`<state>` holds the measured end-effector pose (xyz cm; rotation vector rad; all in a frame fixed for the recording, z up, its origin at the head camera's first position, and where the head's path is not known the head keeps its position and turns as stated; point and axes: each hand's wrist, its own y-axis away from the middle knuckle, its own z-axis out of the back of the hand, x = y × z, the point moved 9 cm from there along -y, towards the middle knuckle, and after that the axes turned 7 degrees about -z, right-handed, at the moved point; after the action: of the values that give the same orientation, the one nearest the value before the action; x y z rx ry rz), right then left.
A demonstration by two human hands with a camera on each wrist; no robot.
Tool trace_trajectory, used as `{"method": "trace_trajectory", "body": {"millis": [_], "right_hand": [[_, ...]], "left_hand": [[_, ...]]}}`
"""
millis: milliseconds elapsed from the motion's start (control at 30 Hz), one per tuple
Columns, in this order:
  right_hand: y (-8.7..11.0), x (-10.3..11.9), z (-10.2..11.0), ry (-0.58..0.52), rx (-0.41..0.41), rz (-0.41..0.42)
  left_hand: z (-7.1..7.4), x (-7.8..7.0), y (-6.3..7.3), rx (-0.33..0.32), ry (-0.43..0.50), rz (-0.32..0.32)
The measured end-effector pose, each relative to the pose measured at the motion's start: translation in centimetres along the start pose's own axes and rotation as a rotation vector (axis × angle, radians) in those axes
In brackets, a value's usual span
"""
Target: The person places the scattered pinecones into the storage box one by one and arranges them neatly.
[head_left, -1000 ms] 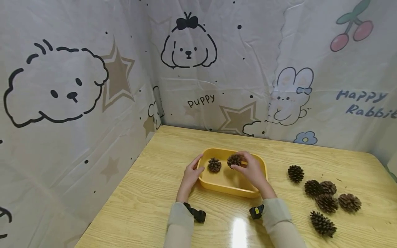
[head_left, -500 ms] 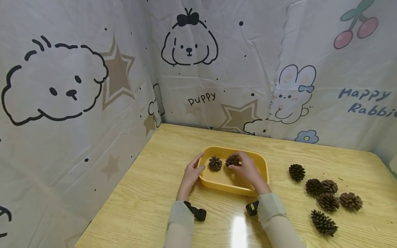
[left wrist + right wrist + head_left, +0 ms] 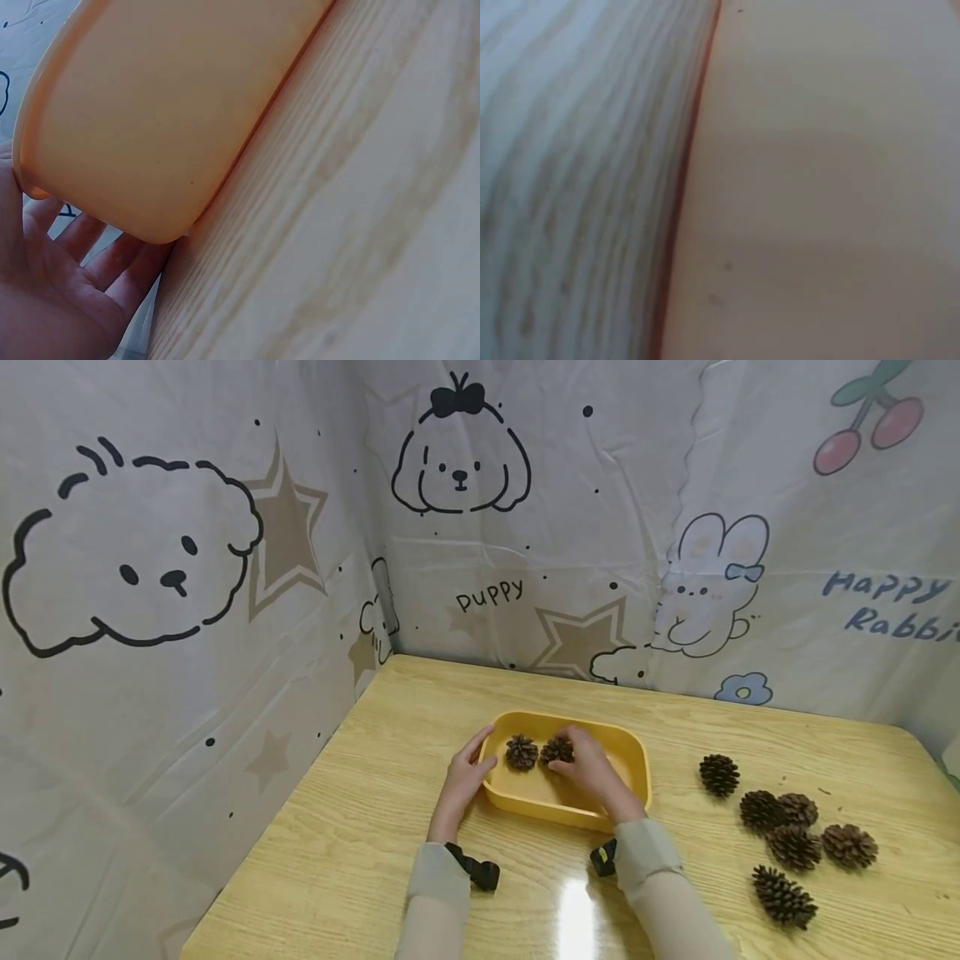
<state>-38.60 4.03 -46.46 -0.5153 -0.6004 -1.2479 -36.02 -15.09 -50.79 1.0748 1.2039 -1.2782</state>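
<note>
A yellow box (image 3: 540,812), gripped at its left end by the left hand (image 3: 462,778), contains one loose brown pinecone (image 3: 521,752) and, just beside, another pinecone (image 3: 554,752) in the right hand (image 3: 590,770); six more pinecones (image 3: 793,848) lie right of the box.

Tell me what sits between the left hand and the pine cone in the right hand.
Another pine cone, inside the yellow tray, shown in the head view.

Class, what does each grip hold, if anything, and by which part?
The left grip holds the tray by its left end. The right grip holds a pinecone by its near and far sides.
</note>
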Motion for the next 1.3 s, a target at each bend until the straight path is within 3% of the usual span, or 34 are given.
{"method": "trace_trajectory", "body": {"millis": [500, 1300], "right_hand": [[-0.3, 0.6, -0.6, 0.069, 0.024, 0.061], [0.6, -0.1, 0.2, -0.022, 0.018, -0.019]], "left_hand": [[0.0, 0.0, -0.1, -0.007, -0.006, -0.009], [0.0, -0.2, 0.1, -0.019, 0.004, 0.011]]}}
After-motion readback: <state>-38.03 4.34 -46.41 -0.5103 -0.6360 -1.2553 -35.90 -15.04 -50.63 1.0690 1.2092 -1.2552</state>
